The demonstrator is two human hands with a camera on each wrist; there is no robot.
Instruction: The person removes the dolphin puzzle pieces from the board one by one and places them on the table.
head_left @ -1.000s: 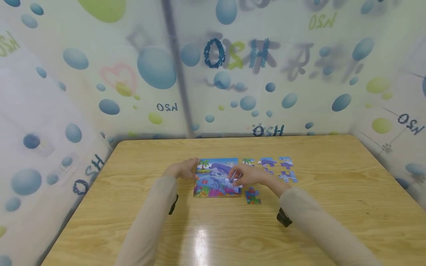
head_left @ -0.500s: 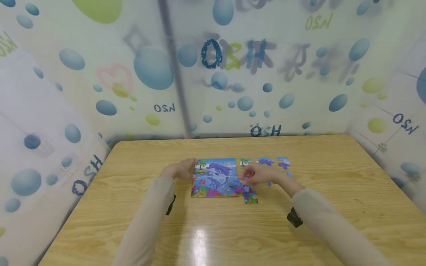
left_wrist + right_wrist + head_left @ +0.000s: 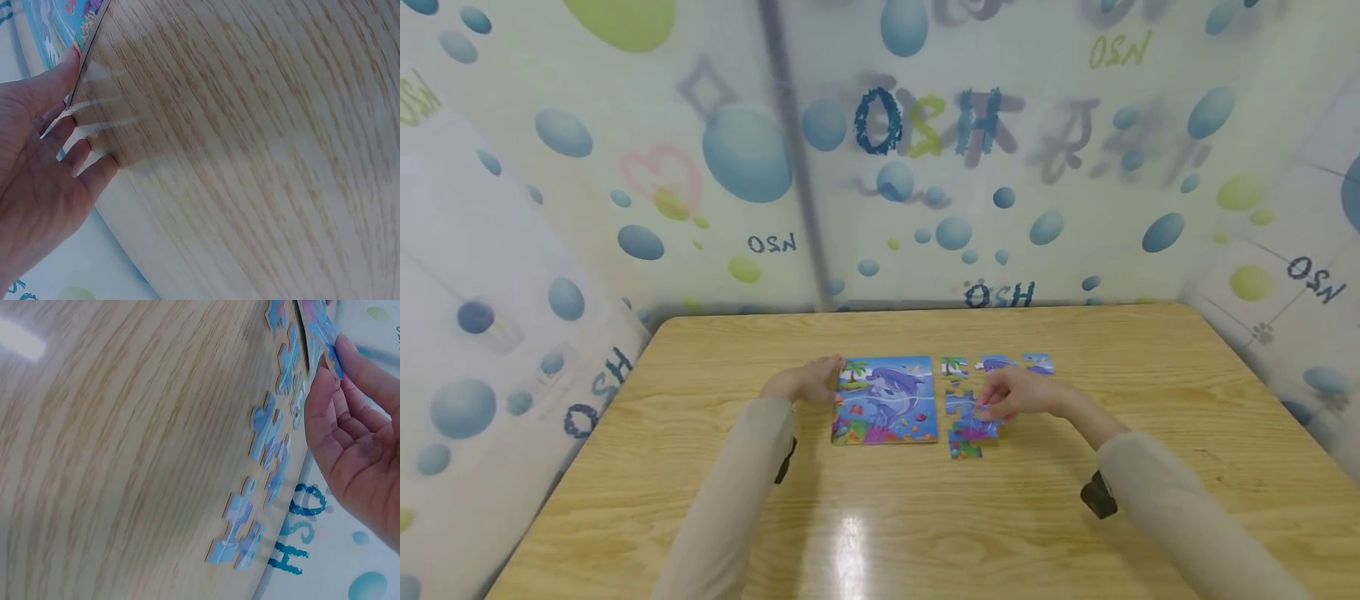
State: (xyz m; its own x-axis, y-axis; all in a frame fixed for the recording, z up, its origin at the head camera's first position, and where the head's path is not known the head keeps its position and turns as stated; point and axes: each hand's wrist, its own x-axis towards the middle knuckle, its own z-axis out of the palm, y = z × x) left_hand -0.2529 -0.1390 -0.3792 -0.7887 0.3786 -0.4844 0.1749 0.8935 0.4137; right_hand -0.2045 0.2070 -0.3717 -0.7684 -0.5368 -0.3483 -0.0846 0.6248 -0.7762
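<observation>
Two hands of mine show in the head view, both in beige sleeves, on one wooden table (image 3: 700, 467). My left hand (image 3: 808, 385) rests at the left edge of one puzzle board (image 3: 887, 400), a sea picture with dolphins; its fingers are nearly straight and touch the board's edge. My right hand (image 3: 1018, 393) lies just right of the board, fingers curled down onto a loose piece (image 3: 973, 427) that lies flat on the table. One more piece (image 3: 966, 450) lies just nearer me, and three pieces (image 3: 997, 363) sit in a row beyond my right hand. One dark strap is on each wrist. One bubble-printed wall (image 3: 925, 167) stands behind the table.

From the left wrist view, my left hand (image 3: 44, 169) is open, four fingers spread and straight on the table (image 3: 250, 156), thumb tip pressed against the board's edge (image 3: 78, 44).

From the right wrist view, my right hand (image 3: 356, 437) has its fingers bent, the tips pinching one blue piece (image 3: 325, 331) by its edge. At least three loose pieces lie in a line along the table (image 3: 125, 456); the nearest (image 3: 240, 534) is pale blue. How many more lie beyond my fingertips I cannot tell.
</observation>
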